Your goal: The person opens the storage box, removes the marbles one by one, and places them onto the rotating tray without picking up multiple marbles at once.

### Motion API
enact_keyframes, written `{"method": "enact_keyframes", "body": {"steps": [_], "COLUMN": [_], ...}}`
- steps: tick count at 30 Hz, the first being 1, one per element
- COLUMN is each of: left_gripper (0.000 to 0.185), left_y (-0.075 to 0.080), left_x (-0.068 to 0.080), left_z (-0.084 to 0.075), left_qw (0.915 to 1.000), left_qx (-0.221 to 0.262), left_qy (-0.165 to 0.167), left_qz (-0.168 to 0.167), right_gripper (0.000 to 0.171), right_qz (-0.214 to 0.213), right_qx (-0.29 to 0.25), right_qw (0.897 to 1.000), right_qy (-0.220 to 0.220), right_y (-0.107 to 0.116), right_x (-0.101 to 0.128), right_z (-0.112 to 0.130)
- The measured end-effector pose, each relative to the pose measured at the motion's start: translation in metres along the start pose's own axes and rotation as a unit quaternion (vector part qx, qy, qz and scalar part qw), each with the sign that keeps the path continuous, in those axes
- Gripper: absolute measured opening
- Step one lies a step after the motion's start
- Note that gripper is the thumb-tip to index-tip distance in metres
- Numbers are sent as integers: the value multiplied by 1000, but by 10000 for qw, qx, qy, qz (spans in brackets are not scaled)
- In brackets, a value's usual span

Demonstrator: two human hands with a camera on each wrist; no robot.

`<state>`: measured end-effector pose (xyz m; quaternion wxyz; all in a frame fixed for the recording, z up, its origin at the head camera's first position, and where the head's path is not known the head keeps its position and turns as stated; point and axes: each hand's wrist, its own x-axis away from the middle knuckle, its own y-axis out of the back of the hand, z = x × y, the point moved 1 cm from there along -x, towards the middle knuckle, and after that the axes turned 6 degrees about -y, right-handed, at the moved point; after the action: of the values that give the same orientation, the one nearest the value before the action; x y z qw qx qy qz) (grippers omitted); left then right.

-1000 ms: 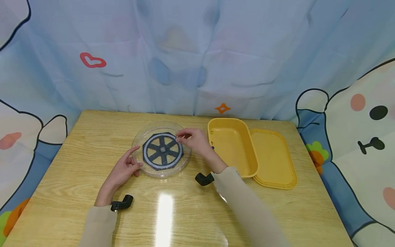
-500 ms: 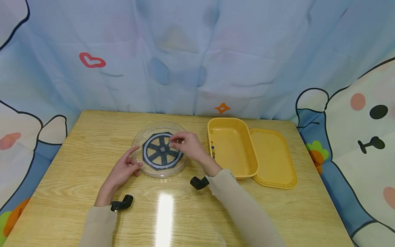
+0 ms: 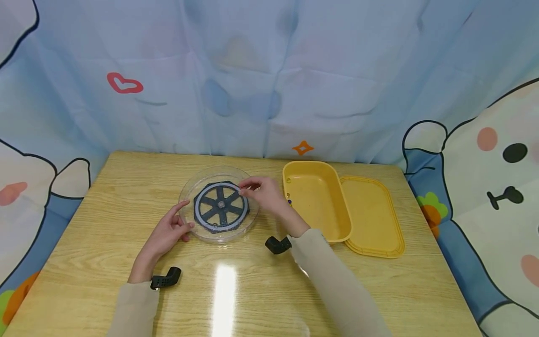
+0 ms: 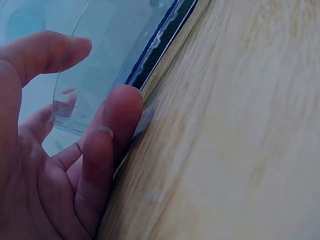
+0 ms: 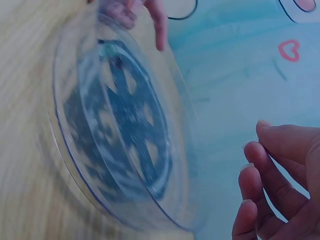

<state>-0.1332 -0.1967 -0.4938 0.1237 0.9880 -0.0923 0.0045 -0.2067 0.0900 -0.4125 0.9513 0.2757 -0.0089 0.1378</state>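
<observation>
Head view: on the wooden surface (image 3: 105,220) the clear round dish (image 3: 191,186) holds a dark wheel pattern (image 3: 221,206). The left hand (image 3: 166,232), relaxed, touches its rim. The right hand (image 3: 265,193) pinches above it; what it holds is too small to tell.

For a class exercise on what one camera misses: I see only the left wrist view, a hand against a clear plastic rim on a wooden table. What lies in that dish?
Observer: The round clear plastic dish holds a dark six-spoked wheel insert with a pale ring.
Operator: Where is the other hand?
Observer: The right hand is above the dish's right edge, thumb and forefinger pinched together. What they pinch, if anything, is too small to tell.
Operator: Anything else on the table?
Observer: An open yellow plastic box stands right of the dish, with its flat yellow lid beside it.
</observation>
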Motion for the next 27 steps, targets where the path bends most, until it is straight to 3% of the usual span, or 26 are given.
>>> {"method": "enact_keyframes", "body": {"steps": [7, 15, 27], "left_gripper": [68, 68, 68], "left_y": [0, 0, -1], "left_x": [0, 1, 1], "left_z": [1, -1, -2], "left_qw": [10000, 10000, 9999], "left_qx": [6, -9, 72], "left_qy": [-77, -65, -72], "left_qz": [1, -7, -26], "right_gripper": [19, 21, 24], "right_qz": [-359, -720, -1055], "right_qx": [18, -307, -1073], "right_qw": [9993, 9966, 9879], "right_qy": [-57, -273, -381], "right_y": [31, 67, 91], "right_x": [-4, -10, -23], "right_z": [-7, -31, -82]}}
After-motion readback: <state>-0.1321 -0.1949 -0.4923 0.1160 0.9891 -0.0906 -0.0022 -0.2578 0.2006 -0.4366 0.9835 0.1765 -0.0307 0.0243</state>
